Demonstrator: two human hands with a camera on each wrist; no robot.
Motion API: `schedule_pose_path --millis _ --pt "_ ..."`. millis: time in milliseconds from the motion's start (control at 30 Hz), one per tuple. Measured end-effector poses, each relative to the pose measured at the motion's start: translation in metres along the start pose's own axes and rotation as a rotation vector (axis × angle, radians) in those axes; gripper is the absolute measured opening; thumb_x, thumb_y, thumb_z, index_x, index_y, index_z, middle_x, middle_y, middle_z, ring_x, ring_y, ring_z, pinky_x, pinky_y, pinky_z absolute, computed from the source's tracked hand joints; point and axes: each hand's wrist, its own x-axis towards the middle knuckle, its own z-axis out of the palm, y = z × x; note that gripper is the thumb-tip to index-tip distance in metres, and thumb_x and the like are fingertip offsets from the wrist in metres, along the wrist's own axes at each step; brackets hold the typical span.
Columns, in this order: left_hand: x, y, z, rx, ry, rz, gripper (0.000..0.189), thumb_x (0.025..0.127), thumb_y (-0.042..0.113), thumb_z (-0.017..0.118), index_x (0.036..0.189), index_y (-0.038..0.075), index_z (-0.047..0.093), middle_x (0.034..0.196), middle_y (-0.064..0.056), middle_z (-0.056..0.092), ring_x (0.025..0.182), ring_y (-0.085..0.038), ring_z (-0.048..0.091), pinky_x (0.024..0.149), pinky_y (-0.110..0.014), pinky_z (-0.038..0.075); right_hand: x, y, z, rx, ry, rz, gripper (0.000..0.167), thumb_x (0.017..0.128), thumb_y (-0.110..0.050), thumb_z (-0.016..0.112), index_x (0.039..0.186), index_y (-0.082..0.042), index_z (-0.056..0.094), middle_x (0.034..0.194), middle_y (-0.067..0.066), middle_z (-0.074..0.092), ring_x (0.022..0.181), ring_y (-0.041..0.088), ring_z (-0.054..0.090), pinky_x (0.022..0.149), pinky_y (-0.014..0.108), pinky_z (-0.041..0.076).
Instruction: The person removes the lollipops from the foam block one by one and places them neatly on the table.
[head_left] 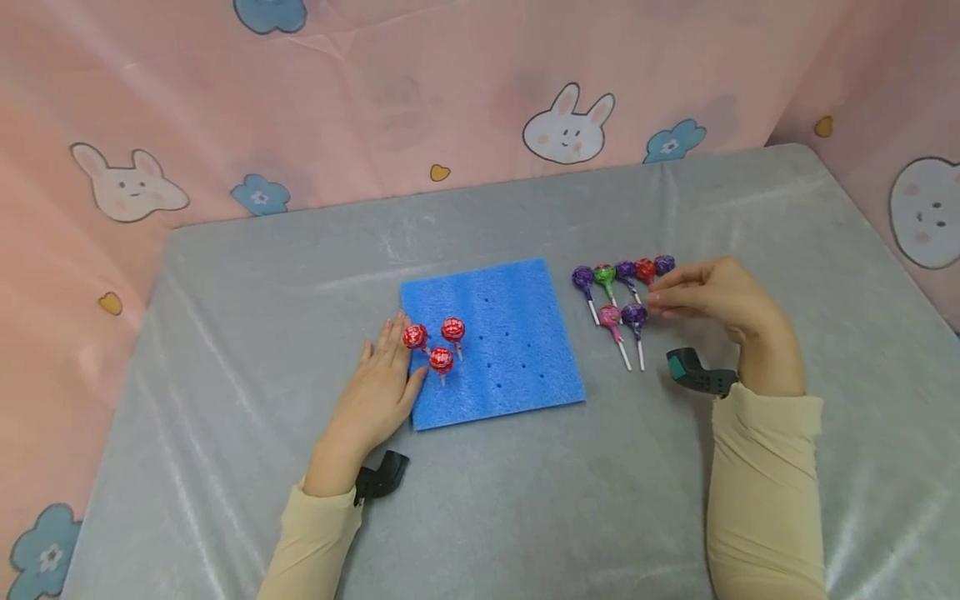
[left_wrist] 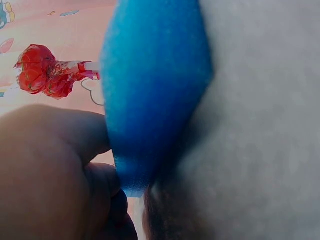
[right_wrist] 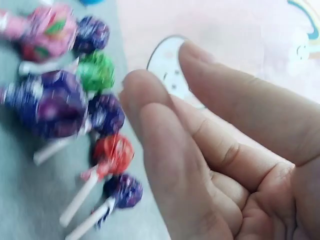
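Observation:
On the left edge of the blue foam board [head_left: 510, 308], my left hand [head_left: 375, 392] rests with its fingers extended. Three red-wrapped lollipops [head_left: 453, 330] stand upright in the board beside that hand. My right hand [head_left: 723, 300] is over the table beside several loose lollipops, with nothing between its thumb and fingers in the right wrist view. Nearest to its fingertips are a purple lollipop [head_left: 634, 315], a red lollipop [right_wrist: 114, 154] and another purple lollipop [right_wrist: 123, 191]. A pink lollipop [head_left: 610, 317] and a green lollipop [head_left: 604, 274] lie farther left.
Rows of small holes [head_left: 489, 365] dot the board. A grey cloth covers the table [head_left: 540, 500]. Behind it hangs a pink curtain [head_left: 375, 100] with rabbits and flowers. A black wrist camera [head_left: 701, 375] is on the right wrist, another black camera [head_left: 382, 475] on the left.

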Motion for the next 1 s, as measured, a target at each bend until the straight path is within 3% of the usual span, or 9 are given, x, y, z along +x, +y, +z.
schedule_pose_path --millis 133,267,500,767,1000 --pt "0.001 0.001 0.000 -0.002 -0.003 -0.004 0.061 0.102 0.032 0.037 0.147 -0.005 0.021 0.157 -0.013 0.002 0.143 -0.027 0.001 0.113 -0.050 0.008 -0.002 -0.008 0.009 -0.006 0.035 -0.057 0.038 0.088 -0.021 0.068 0.109 0.010 0.063 0.084 -0.006 0.071 0.077 0.006 0.066 0.070 0.019 0.051" --pt "0.001 0.001 -0.001 -0.007 -0.003 -0.004 0.060 0.102 0.032 0.037 0.147 -0.005 0.022 0.157 -0.013 0.001 0.143 -0.027 0.001 0.113 -0.050 0.007 -0.001 -0.018 0.020 0.034 0.047 -0.143 0.032 0.087 -0.020 0.069 0.107 0.006 0.066 0.082 -0.010 0.071 0.077 0.005 0.067 0.061 0.023 0.045" --pt "0.000 0.001 -0.001 -0.010 0.013 0.000 0.060 0.102 0.032 0.038 0.147 -0.005 0.023 0.157 -0.013 0.002 0.143 -0.028 0.002 0.113 -0.050 0.007 0.006 -0.035 0.049 0.129 0.017 -0.256 0.031 0.086 -0.010 0.070 0.109 0.010 0.064 0.085 -0.010 0.071 0.079 0.006 0.066 0.071 0.019 0.050" --pt "0.000 0.000 0.000 -0.008 0.030 0.005 0.060 0.101 0.031 0.039 0.146 -0.005 0.023 0.156 -0.014 0.004 0.143 -0.028 0.004 0.113 -0.050 0.008 0.012 -0.048 0.085 0.184 -0.046 -0.324 0.031 0.086 -0.007 0.069 0.107 0.014 0.062 0.087 -0.002 0.071 0.080 0.007 0.067 0.072 0.021 0.052" --pt "0.000 0.000 -0.001 -0.005 0.036 0.010 0.059 0.101 0.031 0.040 0.145 -0.007 0.027 0.156 -0.014 0.005 0.143 -0.028 0.004 0.113 -0.050 0.009 0.017 -0.052 0.110 0.207 -0.070 -0.357 0.025 0.085 -0.001 0.068 0.104 0.015 0.064 0.091 0.017 0.070 0.079 0.007 0.067 0.073 0.022 0.053"
